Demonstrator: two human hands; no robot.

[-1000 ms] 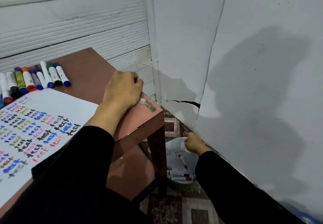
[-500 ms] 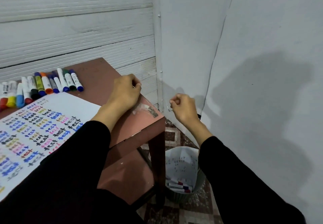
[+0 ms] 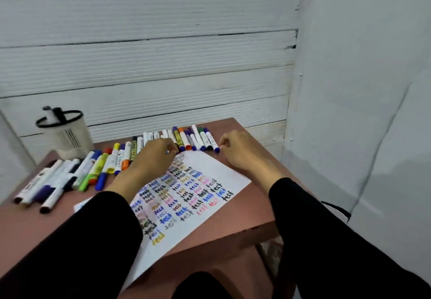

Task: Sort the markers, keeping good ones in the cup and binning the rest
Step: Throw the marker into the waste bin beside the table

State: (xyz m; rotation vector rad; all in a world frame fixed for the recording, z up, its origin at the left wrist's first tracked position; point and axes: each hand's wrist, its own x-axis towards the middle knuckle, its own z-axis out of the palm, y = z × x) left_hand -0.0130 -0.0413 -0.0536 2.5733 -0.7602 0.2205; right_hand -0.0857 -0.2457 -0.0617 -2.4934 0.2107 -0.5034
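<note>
Several markers (image 3: 198, 138) lie in a row along the far edge of the reddish table (image 3: 251, 219). More markers (image 3: 70, 175) lie in a loose heap at the left. My left hand (image 3: 152, 158) is over the middle of the row, fingers curled down onto it, and a blue tip shows at the fingertips. Whether it grips a marker is hidden. My right hand (image 3: 238, 151) rests on the table beside the row's right end, fingers loosely curled and holding nothing. A white cup (image 3: 70, 137) with a black rim stands at the far left with one marker (image 3: 54, 113) in it.
A white sheet (image 3: 210, 207) covered with coloured "test" scribbles lies between my arms. White slatted panels close off the back, and a grey wall (image 3: 361, 112) stands close on the right. The table's right edge drops to the floor.
My view swung up from the floor bin to the tabletop. My right hand rose from the bin and came to rest on the table. My left hand left the table corner and moved onto the marker row.
</note>
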